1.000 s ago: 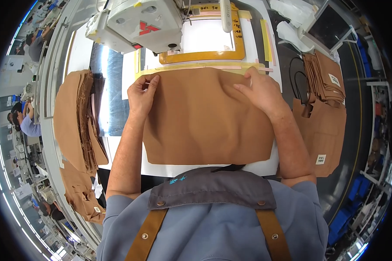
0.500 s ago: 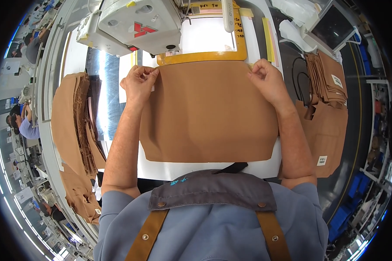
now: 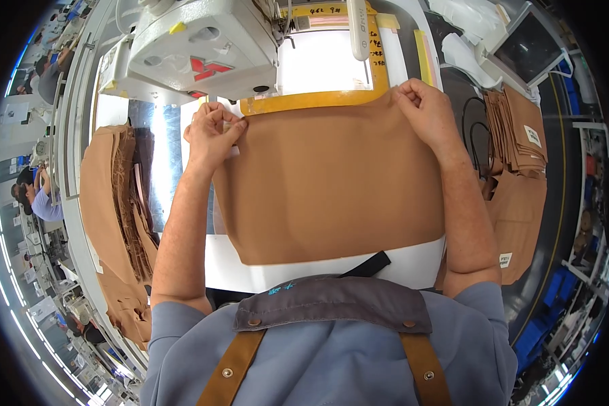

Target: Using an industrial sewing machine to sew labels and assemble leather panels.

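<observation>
Fingers [image 3: 235, 130] and thumb of the left hand [image 3: 211, 140] are closed in a narrow pinch on the far left corner of a brown cloth panel [image 3: 331, 183], and the right hand [image 3: 429, 114] grips its far right corner the same way, thumb against curled fingers. From where I stand, the panel spreads between the two forearms over the white bench top [image 3: 413, 267], its far edge meeting the near bar of an amber frame [image 3: 304, 103] and its right corner raised a little; whether that edge lies over or under the bar I cannot tell. Just beyond the left hand looms a white machine head [image 3: 203, 61]. A thick stack of brown pieces [image 3: 105, 196] lies at the person's left; at the right, folded brown pieces [image 3: 524, 128] sit near a black cable [image 3: 476, 128], below a dark screen [image 3: 528, 49].
</observation>
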`<state>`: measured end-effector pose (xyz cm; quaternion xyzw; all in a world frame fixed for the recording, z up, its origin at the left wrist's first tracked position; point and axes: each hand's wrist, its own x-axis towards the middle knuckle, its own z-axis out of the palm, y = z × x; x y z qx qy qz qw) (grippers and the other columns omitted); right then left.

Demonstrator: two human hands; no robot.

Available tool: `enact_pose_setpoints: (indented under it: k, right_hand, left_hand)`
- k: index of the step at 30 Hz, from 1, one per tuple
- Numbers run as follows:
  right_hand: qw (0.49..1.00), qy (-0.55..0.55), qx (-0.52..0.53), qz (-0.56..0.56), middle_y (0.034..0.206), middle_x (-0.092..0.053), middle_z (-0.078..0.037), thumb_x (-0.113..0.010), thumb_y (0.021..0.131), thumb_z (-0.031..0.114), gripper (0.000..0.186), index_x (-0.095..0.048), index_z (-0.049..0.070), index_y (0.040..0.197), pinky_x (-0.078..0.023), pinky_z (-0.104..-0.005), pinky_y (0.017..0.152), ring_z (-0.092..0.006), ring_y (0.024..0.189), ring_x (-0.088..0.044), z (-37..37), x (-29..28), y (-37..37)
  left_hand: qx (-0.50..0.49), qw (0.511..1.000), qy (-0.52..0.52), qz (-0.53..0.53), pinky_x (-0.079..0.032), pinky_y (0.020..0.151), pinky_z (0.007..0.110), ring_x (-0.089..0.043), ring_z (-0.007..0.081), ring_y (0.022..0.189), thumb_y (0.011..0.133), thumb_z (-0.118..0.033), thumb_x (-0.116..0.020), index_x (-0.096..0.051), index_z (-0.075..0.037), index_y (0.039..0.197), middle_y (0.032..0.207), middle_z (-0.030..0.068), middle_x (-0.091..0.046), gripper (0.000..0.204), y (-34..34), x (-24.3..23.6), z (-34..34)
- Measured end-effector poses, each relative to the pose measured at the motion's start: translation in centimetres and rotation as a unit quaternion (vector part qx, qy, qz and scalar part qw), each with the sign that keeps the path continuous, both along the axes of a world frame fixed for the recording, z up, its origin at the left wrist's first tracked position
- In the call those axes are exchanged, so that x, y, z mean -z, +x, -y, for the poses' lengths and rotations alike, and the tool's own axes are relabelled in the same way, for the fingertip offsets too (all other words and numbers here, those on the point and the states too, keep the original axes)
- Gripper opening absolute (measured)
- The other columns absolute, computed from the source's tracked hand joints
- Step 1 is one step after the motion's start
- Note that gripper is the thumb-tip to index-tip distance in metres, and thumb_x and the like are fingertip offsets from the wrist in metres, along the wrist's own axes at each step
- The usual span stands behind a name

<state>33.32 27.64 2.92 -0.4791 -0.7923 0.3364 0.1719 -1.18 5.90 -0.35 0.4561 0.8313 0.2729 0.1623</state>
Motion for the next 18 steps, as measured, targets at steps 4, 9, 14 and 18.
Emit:
enact_pose_setpoints:
  k: [4, 9, 14, 18]
  right_hand:
    - [0.999, 0.013, 0.005, 0.044, 0.074, -0.069, -0.002, -0.069, 0.090, 0.028, 0.018, -0.074, 0.010, 0.091, -0.053, -0.0347, 0.069, -0.0193, 0.070, -0.068, -0.7, 0.6, 0.3]
    - [0.998, -0.012, -0.026, 0.047, 0.071, -0.066, -0.003, -0.071, 0.086, 0.020, 0.013, -0.071, 0.007, 0.087, -0.051, -0.0329, 0.066, -0.0178, 0.065, -0.062, -1.1, 0.2, 1.0]
    - [0.999, -0.024, -0.035, -0.017, 0.070, -0.063, -0.004, -0.072, 0.084, 0.011, 0.008, -0.069, 0.004, 0.085, -0.049, -0.0299, 0.063, -0.0142, 0.063, -0.057, -0.4, -0.1, 1.4]
    - [0.998, -0.005, -0.059, -0.015, 0.071, -0.061, -0.003, -0.072, 0.085, 0.009, 0.008, -0.069, 0.002, 0.086, -0.048, -0.0280, 0.062, -0.0112, 0.064, -0.055, 0.0, -0.3, 1.7]
  left_hand:
    - [-0.008, 0.999, 0.025, -0.020, -0.042, 0.099, 0.034, -0.053, 0.0198, 0.111, 0.081, -0.020, -0.081, -0.072, -0.007, 0.083, 0.108, 0.0008, -0.061, 0.015, 0.3, -0.6, 0.3]
    - [0.020, 0.995, -0.040, -0.090, -0.029, 0.108, 0.044, -0.051, 0.0248, 0.116, 0.079, -0.027, -0.079, -0.072, -0.010, 0.079, 0.110, 0.0032, -0.060, 0.019, 1.5, -2.1, -0.9]
    - [0.065, 0.998, -0.010, -0.021, -0.019, 0.109, 0.044, -0.049, 0.0204, 0.117, 0.072, -0.020, -0.078, -0.071, -0.008, 0.073, 0.112, 0.0006, -0.053, 0.014, 1.4, -1.9, 0.0]
    - [0.076, 0.997, -0.018, -0.028, -0.019, 0.110, 0.044, -0.048, 0.0207, 0.117, 0.071, -0.019, -0.078, -0.070, -0.008, 0.072, 0.113, 0.0012, -0.054, 0.014, 1.3, -2.3, 0.0]
